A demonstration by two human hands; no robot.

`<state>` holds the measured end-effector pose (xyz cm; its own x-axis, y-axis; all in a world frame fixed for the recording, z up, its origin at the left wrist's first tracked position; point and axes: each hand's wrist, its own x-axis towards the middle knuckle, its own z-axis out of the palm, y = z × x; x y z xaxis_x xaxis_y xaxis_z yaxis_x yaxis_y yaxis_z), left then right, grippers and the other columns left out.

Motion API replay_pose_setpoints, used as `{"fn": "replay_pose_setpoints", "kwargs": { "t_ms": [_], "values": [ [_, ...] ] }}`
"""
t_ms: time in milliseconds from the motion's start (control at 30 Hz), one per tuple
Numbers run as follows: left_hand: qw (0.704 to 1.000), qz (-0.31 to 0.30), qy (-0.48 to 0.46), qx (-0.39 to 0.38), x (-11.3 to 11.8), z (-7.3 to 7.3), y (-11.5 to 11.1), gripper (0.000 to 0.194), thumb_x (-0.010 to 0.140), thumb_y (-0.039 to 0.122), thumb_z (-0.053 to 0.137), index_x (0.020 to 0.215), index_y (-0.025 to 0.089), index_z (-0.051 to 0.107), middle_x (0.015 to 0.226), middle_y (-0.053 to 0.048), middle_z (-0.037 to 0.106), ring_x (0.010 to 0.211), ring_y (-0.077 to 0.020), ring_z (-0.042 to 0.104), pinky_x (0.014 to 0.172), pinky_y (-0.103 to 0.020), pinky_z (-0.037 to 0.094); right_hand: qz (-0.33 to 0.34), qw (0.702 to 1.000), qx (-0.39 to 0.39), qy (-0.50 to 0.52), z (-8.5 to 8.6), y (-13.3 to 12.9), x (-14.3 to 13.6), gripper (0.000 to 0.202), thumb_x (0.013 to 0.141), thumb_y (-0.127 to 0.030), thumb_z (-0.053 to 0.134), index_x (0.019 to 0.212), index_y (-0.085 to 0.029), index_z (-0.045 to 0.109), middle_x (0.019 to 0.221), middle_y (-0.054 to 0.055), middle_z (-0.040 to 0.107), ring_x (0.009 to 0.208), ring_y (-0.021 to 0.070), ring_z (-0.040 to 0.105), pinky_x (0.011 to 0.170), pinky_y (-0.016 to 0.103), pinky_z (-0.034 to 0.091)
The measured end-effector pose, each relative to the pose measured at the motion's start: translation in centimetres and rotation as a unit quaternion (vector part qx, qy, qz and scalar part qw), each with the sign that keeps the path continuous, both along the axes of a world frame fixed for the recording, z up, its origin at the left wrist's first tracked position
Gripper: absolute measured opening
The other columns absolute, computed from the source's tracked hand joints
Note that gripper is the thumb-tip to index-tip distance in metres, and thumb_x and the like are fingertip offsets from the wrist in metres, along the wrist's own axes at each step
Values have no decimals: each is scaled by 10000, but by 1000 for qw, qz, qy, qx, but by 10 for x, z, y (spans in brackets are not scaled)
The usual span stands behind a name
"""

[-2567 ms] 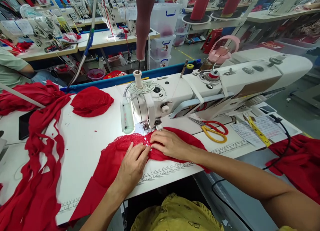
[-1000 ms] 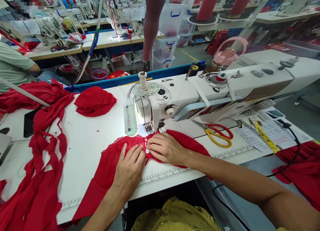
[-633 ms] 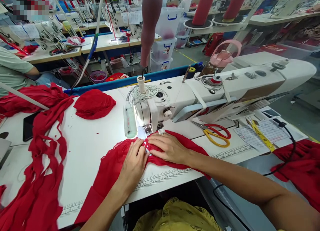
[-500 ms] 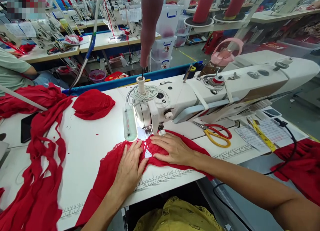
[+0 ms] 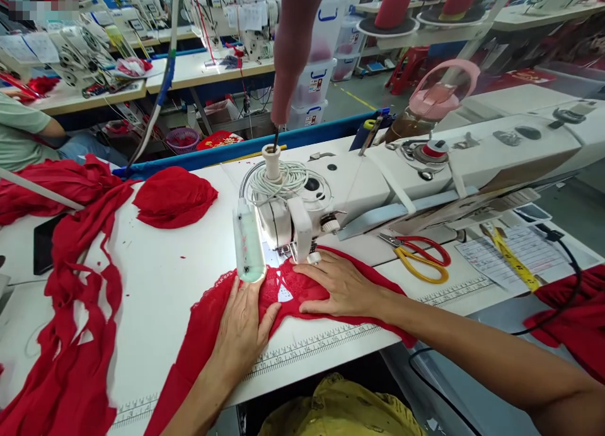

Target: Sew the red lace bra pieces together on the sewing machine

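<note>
A red lace-trimmed garment piece (image 5: 189,344) lies spread on the white machine table, its upper edge near the presser foot (image 5: 286,252) of a sewing machine (image 5: 347,187). My left hand (image 5: 242,326) rests flat on its left part, fingers stretched, their tips partly behind the pale green lit plate (image 5: 249,244). On the right part my right hand (image 5: 338,285) lies flat, fingers spread and pointing left toward the needle area. Between the hands, crossed red straps (image 5: 282,283) frame a small gap showing the white surface below. Whether the needle is in the cloth is hidden.
Scissors (image 5: 423,259) with red and yellow handles lie right of the garment, beside a yellow tape measure (image 5: 513,259) on paper. Red cloth strips (image 5: 85,297), a red fabric bundle (image 5: 174,198) and a dark phone (image 5: 45,244) are on the left. A co-worker's sleeve (image 5: 21,130) shows beyond.
The view has shifted slightly. My thumbs are a little farther apart, and my left fingertips have slid back toward the lower left. Both hands stay flat on the garment.
</note>
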<state>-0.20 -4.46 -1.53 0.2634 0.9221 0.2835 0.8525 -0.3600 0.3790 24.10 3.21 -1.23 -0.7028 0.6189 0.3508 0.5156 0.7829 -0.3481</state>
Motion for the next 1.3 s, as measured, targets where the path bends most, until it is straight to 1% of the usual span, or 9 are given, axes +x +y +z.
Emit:
{"fn": "replay_pose_setpoints", "kwargs": {
  "t_ms": [233,400,633,833,1033,1300],
  "values": [
    [1000,-3,0,15,0,1,2,591,1001,379,469,1518,197,246,1385,-166,593,1338,-304,532,1133,-605,396,5,1000,-1,9,1,1,1,681,807,-605,726,1284,-129,629,1255,175,661,1231,316,571,1019,491,501],
    [1000,-3,-4,15,0,1,1,585,1001,373,473,1514,211,242,1384,-159,594,1335,-298,537,1139,-599,390,-3,1000,-14,2,3,0,1,679,809,-599,727,1310,-154,617,1273,161,659,1237,308,569,1028,487,500],
    [1000,-7,-13,3,-1,1,0,576,989,367,504,1489,177,291,1417,-163,569,1366,-293,503,1174,-580,348,9,1000,-23,-15,4,1,2,674,845,-626,675,1308,-141,604,1301,163,650,1199,292,607,1067,506,462],
    [1000,-7,-13,-5,-1,3,0,599,975,350,523,1499,199,276,1430,-148,562,1367,-287,504,1183,-581,334,19,999,-33,-2,7,1,1,640,844,-590,696,1321,-175,591,1349,120,631,1240,276,586,1080,490,456],
    [1000,-13,-13,0,0,5,-1,620,969,335,528,1512,208,256,1451,-144,545,1377,-285,492,1185,-582,329,27,999,-34,3,8,1,1,633,851,-564,698,1348,-193,570,1393,108,603,1264,267,574,1104,505,434],
    [1000,-12,-6,-2,-2,4,-1,624,966,345,523,1511,200,258,1467,-147,531,1396,-281,469,1187,-575,325,31,999,-34,11,9,1,1,616,845,-546,716,1326,-185,581,1402,110,595,1296,268,554,1117,500,425]
  ]
}}
